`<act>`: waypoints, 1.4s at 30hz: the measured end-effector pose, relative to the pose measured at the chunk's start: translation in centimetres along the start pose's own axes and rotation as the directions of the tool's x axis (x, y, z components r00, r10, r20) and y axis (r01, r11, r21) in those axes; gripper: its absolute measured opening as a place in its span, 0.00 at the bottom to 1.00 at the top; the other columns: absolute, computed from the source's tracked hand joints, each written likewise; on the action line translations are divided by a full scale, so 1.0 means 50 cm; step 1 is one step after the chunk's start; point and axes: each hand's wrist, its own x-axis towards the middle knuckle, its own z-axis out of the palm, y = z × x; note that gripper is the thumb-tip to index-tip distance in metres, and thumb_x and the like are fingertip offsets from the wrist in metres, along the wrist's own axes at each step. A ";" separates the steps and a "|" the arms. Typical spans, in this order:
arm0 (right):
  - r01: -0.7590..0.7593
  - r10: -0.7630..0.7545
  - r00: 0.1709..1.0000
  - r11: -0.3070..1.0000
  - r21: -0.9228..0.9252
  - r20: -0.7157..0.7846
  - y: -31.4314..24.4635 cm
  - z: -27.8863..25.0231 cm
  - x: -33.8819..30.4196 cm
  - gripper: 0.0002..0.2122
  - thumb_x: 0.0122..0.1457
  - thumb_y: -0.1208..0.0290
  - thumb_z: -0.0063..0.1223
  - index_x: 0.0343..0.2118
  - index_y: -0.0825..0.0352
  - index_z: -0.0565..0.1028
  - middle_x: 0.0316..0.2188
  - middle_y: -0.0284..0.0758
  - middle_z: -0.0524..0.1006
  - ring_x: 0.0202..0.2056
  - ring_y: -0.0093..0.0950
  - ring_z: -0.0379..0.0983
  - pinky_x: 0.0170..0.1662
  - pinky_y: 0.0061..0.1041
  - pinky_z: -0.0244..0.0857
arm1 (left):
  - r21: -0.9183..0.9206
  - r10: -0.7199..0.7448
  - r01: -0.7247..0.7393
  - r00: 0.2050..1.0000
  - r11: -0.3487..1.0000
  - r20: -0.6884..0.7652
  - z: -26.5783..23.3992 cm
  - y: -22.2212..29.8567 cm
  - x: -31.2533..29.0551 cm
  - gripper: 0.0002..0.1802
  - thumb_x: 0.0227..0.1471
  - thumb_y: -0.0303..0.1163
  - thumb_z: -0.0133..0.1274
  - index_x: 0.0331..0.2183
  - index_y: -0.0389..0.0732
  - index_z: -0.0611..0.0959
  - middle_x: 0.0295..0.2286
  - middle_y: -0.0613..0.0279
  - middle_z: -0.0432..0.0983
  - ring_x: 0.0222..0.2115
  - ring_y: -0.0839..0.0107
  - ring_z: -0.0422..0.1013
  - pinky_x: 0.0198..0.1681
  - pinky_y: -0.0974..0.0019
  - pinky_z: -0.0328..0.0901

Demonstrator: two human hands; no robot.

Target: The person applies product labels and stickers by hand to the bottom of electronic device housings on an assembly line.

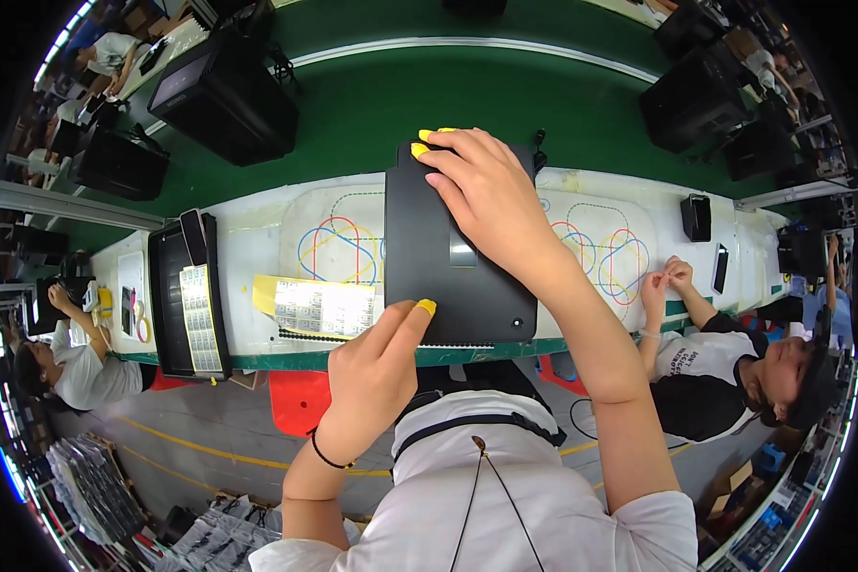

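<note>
A large black box with a flat face stands before me on the white bench. My right hand lies over its upper part, the fingers reaching to the far left corner and bent against the edge. Yellow covers sit on several fingertips. My left hand is closed at the near left part of the box, one yellow-covered fingertip pressed on its face. Whether something small lies under that fingertip I cannot tell. A sheet of small labels with yellow backing lies just left of the box.
A black tray at the left holds another label sheet and a phone. Black boxes stand on the green belt beyond the bench. A co-worker sits at the right, another at the left.
</note>
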 end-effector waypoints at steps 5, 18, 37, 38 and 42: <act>-0.001 0.001 1.000 1.000 -0.007 -0.018 -0.001 -0.001 -0.003 0.10 0.57 0.72 0.51 0.42 0.67 0.76 0.45 0.35 0.74 0.48 0.35 0.68 0.53 0.34 0.61 | 0.163 0.199 -0.214 0.974 0.963 0.107 -0.021 -0.006 -0.005 0.20 0.35 0.17 0.52 0.37 0.40 0.78 0.35 0.65 0.76 0.18 0.76 0.68 0.18 0.73 0.63; 0.013 -0.013 0.999 1.000 0.000 -0.052 0.012 0.002 -0.013 0.11 0.57 0.72 0.51 0.42 0.67 0.76 0.45 0.34 0.74 0.49 0.35 0.68 0.53 0.34 0.61 | -0.329 0.172 -0.198 0.979 0.923 -0.106 0.074 0.073 0.012 0.18 0.43 0.12 0.57 0.38 0.37 0.73 0.36 0.51 0.69 0.31 0.58 0.68 0.30 0.66 0.66; 0.008 -0.006 0.996 1.000 0.018 -0.091 0.021 -0.004 -0.021 0.11 0.55 0.72 0.52 0.41 0.66 0.76 0.45 0.34 0.73 0.49 0.34 0.67 0.53 0.34 0.60 | -0.226 0.330 -0.332 0.943 0.916 -0.045 0.123 0.087 0.042 0.16 0.37 0.13 0.57 0.32 0.35 0.75 0.30 0.55 0.71 0.24 0.63 0.69 0.25 0.65 0.66; 0.008 -0.006 0.996 1.000 0.024 -0.090 0.021 -0.005 -0.021 0.11 0.55 0.73 0.52 0.41 0.65 0.76 0.45 0.34 0.73 0.48 0.34 0.67 0.53 0.34 0.60 | -0.225 0.402 -0.395 0.915 0.890 -0.017 0.118 0.082 0.042 0.16 0.36 0.15 0.58 0.32 0.37 0.75 0.31 0.56 0.72 0.24 0.63 0.69 0.26 0.66 0.67; 0.006 -0.003 0.996 1.000 0.030 -0.086 0.024 -0.005 -0.021 0.11 0.55 0.73 0.53 0.41 0.65 0.75 0.44 0.34 0.73 0.48 0.34 0.68 0.53 0.34 0.60 | -0.238 0.561 -0.530 0.823 0.814 0.086 0.093 0.079 0.056 0.18 0.34 0.19 0.59 0.33 0.43 0.77 0.34 0.57 0.73 0.28 0.63 0.72 0.29 0.68 0.69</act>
